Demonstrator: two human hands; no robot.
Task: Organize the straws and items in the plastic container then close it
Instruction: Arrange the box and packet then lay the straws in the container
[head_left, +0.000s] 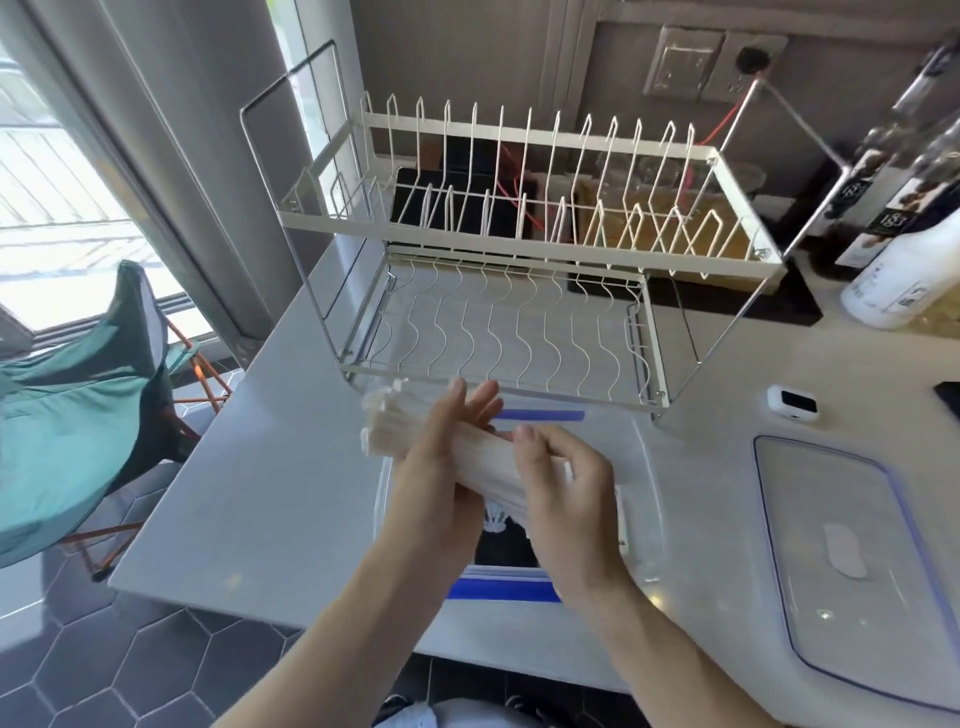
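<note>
- Counter (291, 467): I see the container (641, 467) sitting near the front edge. A hard push down while loading could slide it toward the drop, I think.
- Rack (519, 291): it stands just behind the container. The far ends of the straws point toward its lower rail; tipping the bundle forward could snag the wire.
- Lid (852, 551): it lies flat, off to the right, apart from the container. Closing is not done yet. If the straws sit high or crooked, I expect the lid won't seat and the blue clips (501, 590) won't latch.
- Container: clear, open, directly under both hands. Some dark item lies inside; I can't tell what it is. Dropping the bundle on it could leave the straws skewed.
- Straws (483, 457): pale bundle, held above the container, angled up to the left. Loose ends fan out at the far end, so a few could slip out and scatter.
- Left hand (441, 467): wraps the bundle from the side, fingertips extended past it. Grip looks light; that's my main slip risk.
- Right hand (566, 483): fingers curl over the near end of the bundle, thumb on top.
</note>
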